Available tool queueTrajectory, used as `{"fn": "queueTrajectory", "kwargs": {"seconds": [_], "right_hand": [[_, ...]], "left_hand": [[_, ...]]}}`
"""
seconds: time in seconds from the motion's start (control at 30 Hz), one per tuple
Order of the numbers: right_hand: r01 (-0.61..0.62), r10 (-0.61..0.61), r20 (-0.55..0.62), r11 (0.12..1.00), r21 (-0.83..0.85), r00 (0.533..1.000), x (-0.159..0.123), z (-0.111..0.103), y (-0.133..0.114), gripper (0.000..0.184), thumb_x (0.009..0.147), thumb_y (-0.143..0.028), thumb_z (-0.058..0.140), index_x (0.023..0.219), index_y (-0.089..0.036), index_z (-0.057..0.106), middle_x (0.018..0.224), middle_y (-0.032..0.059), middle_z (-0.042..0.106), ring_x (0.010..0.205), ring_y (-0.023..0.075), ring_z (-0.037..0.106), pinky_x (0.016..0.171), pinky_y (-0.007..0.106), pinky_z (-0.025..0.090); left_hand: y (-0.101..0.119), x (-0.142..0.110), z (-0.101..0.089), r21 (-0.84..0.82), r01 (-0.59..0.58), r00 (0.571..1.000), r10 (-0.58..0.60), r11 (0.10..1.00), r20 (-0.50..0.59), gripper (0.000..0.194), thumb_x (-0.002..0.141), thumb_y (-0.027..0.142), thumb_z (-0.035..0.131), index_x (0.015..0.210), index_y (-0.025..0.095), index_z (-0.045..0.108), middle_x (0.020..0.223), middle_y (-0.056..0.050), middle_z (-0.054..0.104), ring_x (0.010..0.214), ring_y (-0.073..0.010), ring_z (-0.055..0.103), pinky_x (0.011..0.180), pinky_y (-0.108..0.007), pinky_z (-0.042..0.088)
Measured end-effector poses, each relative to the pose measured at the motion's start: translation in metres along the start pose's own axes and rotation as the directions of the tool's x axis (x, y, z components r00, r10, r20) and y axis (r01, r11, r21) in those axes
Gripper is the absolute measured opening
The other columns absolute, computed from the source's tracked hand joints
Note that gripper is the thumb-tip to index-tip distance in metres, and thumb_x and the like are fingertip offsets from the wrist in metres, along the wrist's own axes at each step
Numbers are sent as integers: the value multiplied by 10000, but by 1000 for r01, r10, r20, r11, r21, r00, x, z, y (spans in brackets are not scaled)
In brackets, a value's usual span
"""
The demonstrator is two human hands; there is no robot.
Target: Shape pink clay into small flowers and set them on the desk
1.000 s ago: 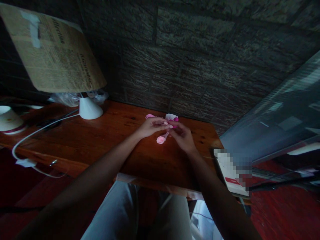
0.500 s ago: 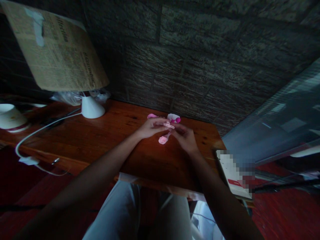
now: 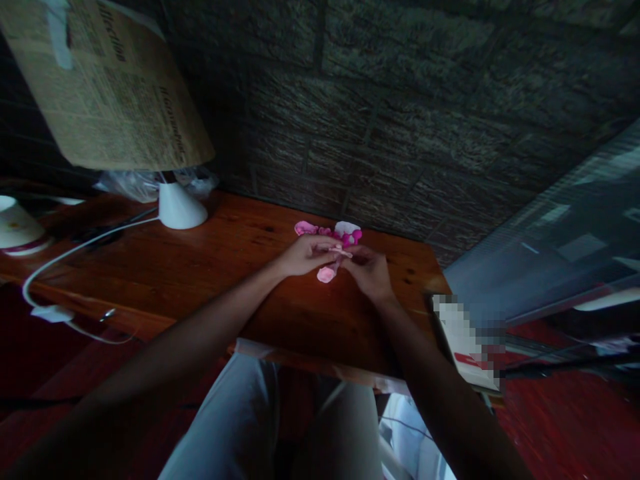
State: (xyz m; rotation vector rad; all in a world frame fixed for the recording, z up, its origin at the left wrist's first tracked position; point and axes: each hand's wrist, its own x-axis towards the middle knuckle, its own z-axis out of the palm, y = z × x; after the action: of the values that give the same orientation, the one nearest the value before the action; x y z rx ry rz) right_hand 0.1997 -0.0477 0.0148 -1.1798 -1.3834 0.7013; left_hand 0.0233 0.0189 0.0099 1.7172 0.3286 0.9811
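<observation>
Over the desk (image 3: 225, 247), both curled hands (image 3: 306, 256) (image 3: 370, 272) pinch a pale-pink piece (image 3: 341, 251).

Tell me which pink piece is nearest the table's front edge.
The pale pink piece on the near side of the left hand and right hand; others are held or farther back.

A wooden table (image 3: 220, 247) carries a lamp (image 3: 131, 110), cup (image 3: 19, 230) and pink pieces (image 3: 305, 228).

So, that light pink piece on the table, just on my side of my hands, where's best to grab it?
Probably the rounded end of the light pink piece, coming from your side. That end is wider and shows clear of your left hand and right hand, while the narrower part runs up beneath them.
</observation>
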Motion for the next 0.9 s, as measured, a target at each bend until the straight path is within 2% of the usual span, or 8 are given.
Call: {"fn": "queueTrajectory", "kwargs": {"seconds": [0.23,0.43,0.57,0.67,0.8,0.9], "right_hand": [[-35,26,-101,996,-85,995,-1,5,-1,140,685,-340,736,757,-222,756,732,10,762,687,205,694,701,330,542],[-89,101,-72,983,162,992,6,0,-7,129,664,-332,765,718,-220,732,665,-22,726,604,157,660,668,305,546],[-141,174,-83,940,310,981,9,0,-10,149,639,-323,791,722,-215,729,659,-22,725,616,145,670,670,295,564],[-160,223,-107,896,413,969,9,1,-9,197,614,-337,825,728,-214,723,670,-21,720,616,132,662,667,285,569],[-150,268,-175,854,498,947,10,-7,-4,210,632,-349,846,745,-225,720,702,-13,723,658,129,667,661,261,558],[-139,257,-184,862,487,949,11,-15,-2,281,662,-411,854,863,-253,736,825,4,769,734,148,695,696,279,570]], "left_hand": [[0,0,0,22,11,1000,-10,1000,-12,263,810,296,781,1015,133,755,969,-98,796,883,-192,741,859,-323,570],[9,3,0,22,-3,996,5,1000,-91,248,784,306,795,966,139,773,976,-87,776,935,-202,721,897,-343,566],[8,4,5,-176,64,989,-86,982,-121,250,755,291,807,956,147,768,1010,-71,750,964,-199,716,915,-360,578],[7,5,6,-363,120,978,-173,924,-115,244,724,229,798,950,148,756,998,-63,751,951,-195,724,945,-393,582],[10,7,-3,-514,80,944,-230,854,-235,187,720,150,697,906,151,718,981,-62,770,977,-199,733,1006,-421,559],[12,7,-11,-545,54,921,-253,837,-297,226,726,137,634,940,155,704,995,-73,778,964,-200,740,968,-389,571]]}}
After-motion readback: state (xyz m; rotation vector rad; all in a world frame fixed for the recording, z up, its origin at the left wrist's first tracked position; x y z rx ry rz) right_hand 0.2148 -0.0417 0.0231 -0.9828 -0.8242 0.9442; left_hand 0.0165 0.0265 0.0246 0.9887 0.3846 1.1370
